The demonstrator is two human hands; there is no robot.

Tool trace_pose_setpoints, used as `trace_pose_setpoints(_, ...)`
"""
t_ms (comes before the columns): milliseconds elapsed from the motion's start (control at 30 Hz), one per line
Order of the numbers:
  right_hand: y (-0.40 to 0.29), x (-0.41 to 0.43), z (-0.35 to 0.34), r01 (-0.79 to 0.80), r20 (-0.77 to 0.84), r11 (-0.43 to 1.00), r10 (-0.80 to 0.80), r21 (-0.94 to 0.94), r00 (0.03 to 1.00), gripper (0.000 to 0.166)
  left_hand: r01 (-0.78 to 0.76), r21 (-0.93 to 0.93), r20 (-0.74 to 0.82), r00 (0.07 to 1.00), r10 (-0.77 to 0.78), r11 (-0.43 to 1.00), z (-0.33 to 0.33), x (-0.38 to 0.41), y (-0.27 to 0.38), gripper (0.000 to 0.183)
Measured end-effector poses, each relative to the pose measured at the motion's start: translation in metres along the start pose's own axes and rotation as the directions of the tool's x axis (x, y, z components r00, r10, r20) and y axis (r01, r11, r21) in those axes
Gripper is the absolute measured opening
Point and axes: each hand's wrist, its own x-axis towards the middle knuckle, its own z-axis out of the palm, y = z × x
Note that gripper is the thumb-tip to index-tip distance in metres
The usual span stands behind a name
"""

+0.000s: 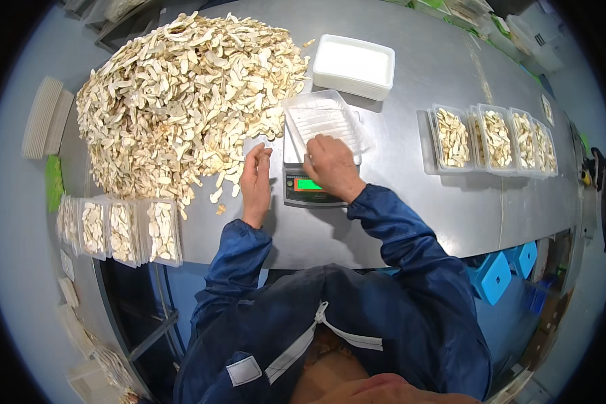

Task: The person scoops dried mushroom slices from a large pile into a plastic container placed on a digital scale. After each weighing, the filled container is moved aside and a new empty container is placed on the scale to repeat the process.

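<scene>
My right hand [332,164] grips the near edge of a clear plastic tray [325,118], which sits at an angle over the platform of a digital scale [294,197]. No food shows in the tray. The scale's display is lit green and partly covered by that hand. To the left of the scale, my left hand [256,182] is raised with its fingers extended and nothing in it. Just beyond it lies the edge of a large heap of pale sliced mushrooms [192,91], with a few loose slices near the wrist.
A stack of white trays [353,65] stands behind the scale. Trays filled with slices stand in a row at the right [497,139] and in stacks at the front left [161,232]. All rest on a metal table [384,202]. Blue stools [490,278] are below at right.
</scene>
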Motion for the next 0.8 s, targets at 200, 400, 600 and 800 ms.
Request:
trace_pose_setpoints(200,0.016,-0.003,-0.016,-0.121,0.074,0.985,0.113,0.123,0.991,0.035,-0.236,0.373,0.123,0.971,0.204,0.897,-0.003,0.016,-0.003,0.040)
trace_pose_setpoints(400,0.173,0.072,-0.027,-0.057,0.029,0.906,0.076,-0.420,0.997,0.012,-0.643,0.505,0.635,0.729,0.257,0.575,0.037,0.011,-0.001,0.048)
trace_pose_setpoints(600,0.214,0.099,0.008,0.006,0.354,0.890,0.175,-0.455,0.919,0.016,-0.681,0.510,0.723,0.670,0.167,0.526,0.041,0.013,-0.009,0.033)
trace_pose_setpoints(800,0.216,0.116,0.002,0.141,0.512,0.894,0.108,-0.424,0.852,0.015,-0.686,0.450,0.736,0.648,0.198,0.571,0.036,0.019,-0.008,0.024)
